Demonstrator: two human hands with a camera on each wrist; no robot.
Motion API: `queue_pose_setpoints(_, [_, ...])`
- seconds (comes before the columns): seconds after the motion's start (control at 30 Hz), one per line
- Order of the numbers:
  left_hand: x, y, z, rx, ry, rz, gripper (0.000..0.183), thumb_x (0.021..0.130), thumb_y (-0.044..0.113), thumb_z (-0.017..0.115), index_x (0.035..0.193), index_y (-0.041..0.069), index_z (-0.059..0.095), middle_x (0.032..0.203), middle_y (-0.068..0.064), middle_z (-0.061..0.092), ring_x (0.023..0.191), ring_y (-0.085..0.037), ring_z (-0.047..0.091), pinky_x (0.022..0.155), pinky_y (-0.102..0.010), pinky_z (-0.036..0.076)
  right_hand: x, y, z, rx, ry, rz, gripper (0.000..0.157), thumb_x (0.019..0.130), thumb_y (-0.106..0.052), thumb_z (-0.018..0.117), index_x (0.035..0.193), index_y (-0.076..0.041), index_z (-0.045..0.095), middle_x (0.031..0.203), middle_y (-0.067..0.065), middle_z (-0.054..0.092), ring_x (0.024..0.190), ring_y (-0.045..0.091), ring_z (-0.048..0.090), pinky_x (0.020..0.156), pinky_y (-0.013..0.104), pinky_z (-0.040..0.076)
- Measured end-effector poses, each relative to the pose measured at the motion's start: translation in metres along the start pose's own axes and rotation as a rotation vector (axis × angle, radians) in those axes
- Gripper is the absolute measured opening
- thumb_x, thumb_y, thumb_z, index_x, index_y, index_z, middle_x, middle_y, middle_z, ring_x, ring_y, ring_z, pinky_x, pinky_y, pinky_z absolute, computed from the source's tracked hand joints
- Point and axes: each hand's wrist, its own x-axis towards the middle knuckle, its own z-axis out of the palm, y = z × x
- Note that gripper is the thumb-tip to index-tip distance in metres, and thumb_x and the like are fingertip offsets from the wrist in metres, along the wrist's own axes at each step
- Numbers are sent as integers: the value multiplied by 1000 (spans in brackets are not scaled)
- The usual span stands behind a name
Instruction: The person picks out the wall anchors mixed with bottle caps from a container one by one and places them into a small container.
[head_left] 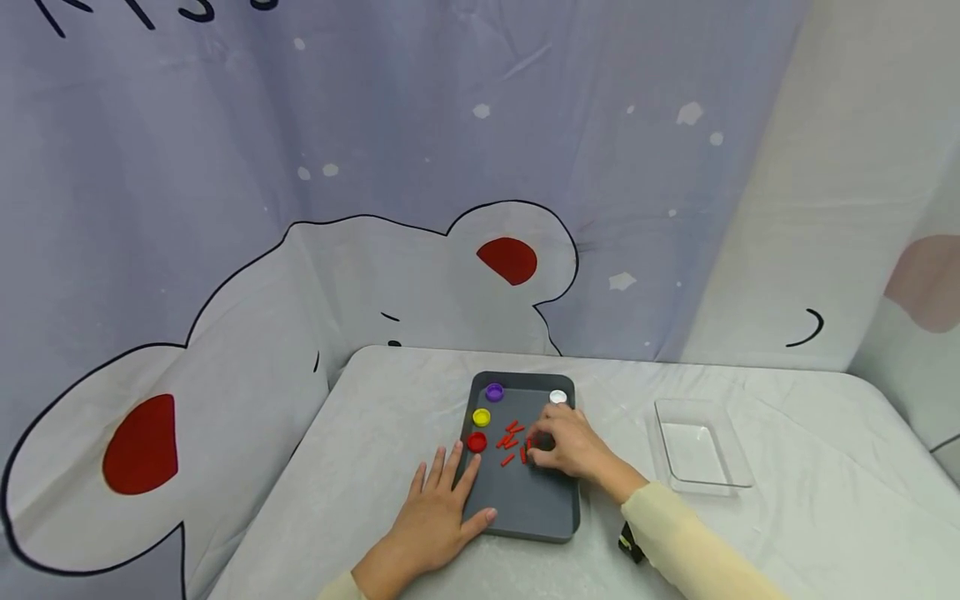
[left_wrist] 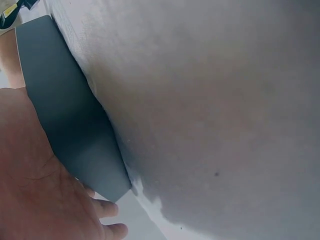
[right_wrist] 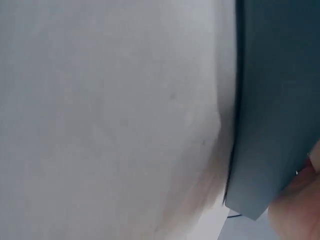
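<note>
A dark grey tray [head_left: 525, 508] lies on the white-covered table. Several short red sticks [head_left: 507, 442] are scattered in its middle. Three small round caps, a purple one [head_left: 494, 392], a yellow one [head_left: 481, 417] and a red one [head_left: 477, 442], line the left side; a white cap [head_left: 557, 397] sits at the upper right. My right hand [head_left: 572, 442] bends over the sticks, thumb and forefinger pinching a red stick, partly hidden by the fingers. With fingers spread, my left hand [head_left: 435, 512] rests at the tray's left edge, also seen as a palm [left_wrist: 35, 175] in the left wrist view.
A clear, shallow rectangular box [head_left: 701, 450] stands to the right of the tray. Beside my right forearm lies a small black object with yellow marks [head_left: 630, 543]. A printed cloth [head_left: 420, 125] hangs behind the table.
</note>
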Motion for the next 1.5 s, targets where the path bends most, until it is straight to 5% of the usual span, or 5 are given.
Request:
queue_pose_setpoints(0.4, [1, 0, 0, 4, -7, -5, 80, 99, 67, 44, 159, 15, 35, 168, -17, 19, 152, -46, 17, 115, -68, 19, -19, -5, -37, 265, 164, -21, 22, 81, -9, 82, 102, -12, 76, 81, 3, 63, 75, 21, 59, 67, 33, 51])
queue_pose_setpoints(0.7, [0, -1, 2, -10, -3, 1, 80, 100, 66, 43, 160, 15, 34, 168, -17, 18, 152, -46, 16, 116, -67, 18, -40, -1, -62, 252, 157, 34, 24, 82, -6, 80, 104, -14, 75, 73, -18, 54, 73, 9, 56, 67, 33, 50])
queue_pose_setpoints(1.5, [1, -2, 4, -15, -3, -5, 80, 100, 66, 43, 160, 16, 33, 168, -17, 17, 152, -46, 15, 116, -68, 17, -81, 36, -110, 164, 218, 63, 25, 83, -2, 78, 103, -18, 74, 66, -20, 56, 65, 0, 52, 63, 27, 48])
